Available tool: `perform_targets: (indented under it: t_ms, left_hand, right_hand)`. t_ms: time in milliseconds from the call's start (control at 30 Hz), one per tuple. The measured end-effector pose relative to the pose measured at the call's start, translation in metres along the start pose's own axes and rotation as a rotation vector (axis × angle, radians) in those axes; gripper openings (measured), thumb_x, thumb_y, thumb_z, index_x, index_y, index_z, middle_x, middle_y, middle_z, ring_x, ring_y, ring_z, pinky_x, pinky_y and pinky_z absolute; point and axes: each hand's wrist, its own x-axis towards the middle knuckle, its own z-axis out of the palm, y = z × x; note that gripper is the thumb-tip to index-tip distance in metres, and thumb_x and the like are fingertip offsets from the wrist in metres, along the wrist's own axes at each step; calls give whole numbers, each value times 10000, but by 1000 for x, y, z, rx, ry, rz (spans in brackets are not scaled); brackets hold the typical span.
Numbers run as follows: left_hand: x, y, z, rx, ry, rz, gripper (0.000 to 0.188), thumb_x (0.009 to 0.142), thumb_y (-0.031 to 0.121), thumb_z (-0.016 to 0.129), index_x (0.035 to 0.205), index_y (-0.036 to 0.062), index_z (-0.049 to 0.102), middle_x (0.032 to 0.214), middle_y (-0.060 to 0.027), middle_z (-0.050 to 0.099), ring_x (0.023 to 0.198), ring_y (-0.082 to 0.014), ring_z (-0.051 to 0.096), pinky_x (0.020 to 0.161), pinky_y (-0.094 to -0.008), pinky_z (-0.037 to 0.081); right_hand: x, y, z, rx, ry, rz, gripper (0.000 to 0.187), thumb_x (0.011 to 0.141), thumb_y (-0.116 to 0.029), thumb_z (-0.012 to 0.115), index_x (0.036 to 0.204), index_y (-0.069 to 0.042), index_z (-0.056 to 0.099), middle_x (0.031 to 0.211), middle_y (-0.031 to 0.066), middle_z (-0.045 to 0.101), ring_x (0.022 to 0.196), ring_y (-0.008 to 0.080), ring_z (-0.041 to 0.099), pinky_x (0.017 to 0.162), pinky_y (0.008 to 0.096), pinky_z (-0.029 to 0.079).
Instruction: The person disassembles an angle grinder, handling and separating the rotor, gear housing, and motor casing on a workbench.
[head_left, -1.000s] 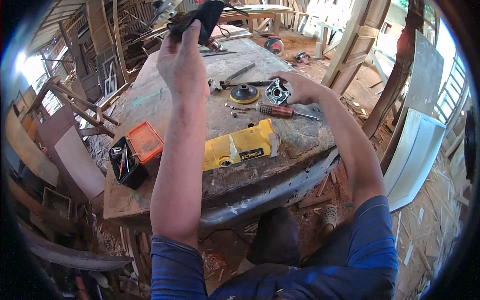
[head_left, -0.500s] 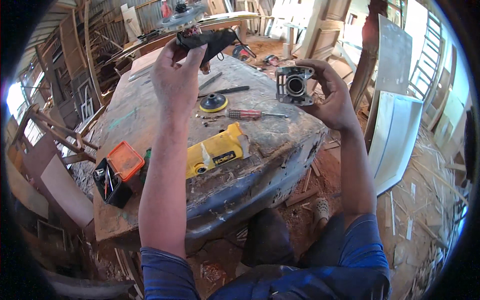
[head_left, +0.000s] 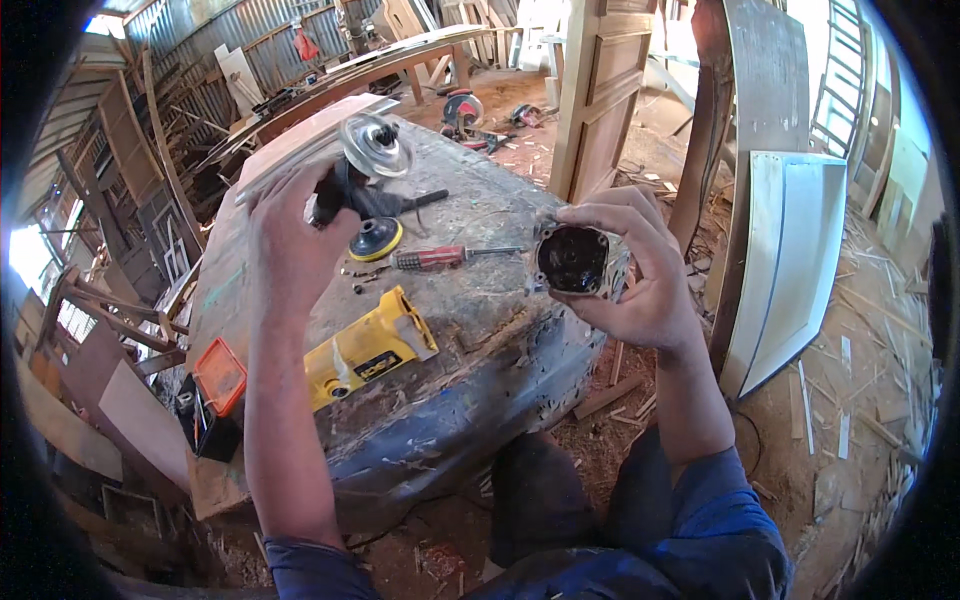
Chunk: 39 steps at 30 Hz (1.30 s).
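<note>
My right hand grips a metal gear housing, fingers around its right side. Its open cavity faces me, dark and greasy inside. Over the workbench, my left hand is closed around a black part, partly hidden by the fingers. A shiny metal disc with a dark hub shows just beyond it; whether the two are joined I cannot tell. Below lie a black backing pad with a yellow rim, a screwdriver with a red patterned handle, and a yellow power tool casing.
The worn workbench spans the middle. At its left edge stands a black box beside an orange lid. Small screws lie near the pad. Power tools sit on the floor beyond. A wooden door and white panel stand right.
My left hand has come down and left with the black part; the disc has moved down too. My right hand has lowered and turned the housing, from its round bore to its open cavity.
</note>
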Motion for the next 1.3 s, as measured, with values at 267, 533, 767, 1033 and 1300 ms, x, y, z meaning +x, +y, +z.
perform_targets:
  t_ms: [267, 533, 767, 1033, 1300]
  left_hand:
    - [-3, 20, 2, 89, -190, 27, 458, 750, 124, 792, 1204, 62, 777, 1164, -132, 781, 1109, -303, 694, 1115, -417, 426]
    - [-9, 31, 14, 31, -578, -10, 431, 715, 133, 813, 1141, 73, 798, 1127, -126, 789, 1088, -292, 696, 1103, -408, 419]
    - [-9, 26, 21, 4, -644, -101, 476, 717, 142, 786, 1185, 60, 780, 1090, -154, 770, 1068, -325, 671, 1127, -417, 422]
    - [-6, 23, 24, -20, -712, -123, 471, 746, 163, 767, 1197, 28, 770, 1130, -176, 767, 1115, -348, 685, 1152, -431, 420]
    - [-9, 21, 24, -34, -721, -296, 553, 728, 90, 800, 1275, 35, 739, 1266, -170, 735, 1238, -359, 639, 1144, -442, 457]
  right_hand:
    - [-4, 46, 9, 120, -18, -4, 631, 658, -109, 876, 1258, -60, 683, 1260, 140, 664, 1209, 307, 626, 1061, 422, 483]
    - [-13, 87, 32, 508, -36, 24, 672, 733, -62, 875, 1316, -65, 541, 1448, 248, 559, 1330, 304, 595, 1117, 409, 483]
    - [-13, 93, 48, 443, -20, 16, 718, 711, -64, 907, 1350, -88, 579, 1359, 183, 649, 1297, 339, 629, 1107, 451, 501]
    - [-9, 94, 49, 221, 32, -103, 770, 670, -129, 931, 1372, -101, 616, 1339, 132, 664, 1262, 352, 628, 1067, 467, 459]
    - [-7, 94, 49, 128, 90, -173, 779, 648, -139, 908, 1373, -106, 625, 1336, 126, 668, 1232, 355, 634, 1056, 468, 476]
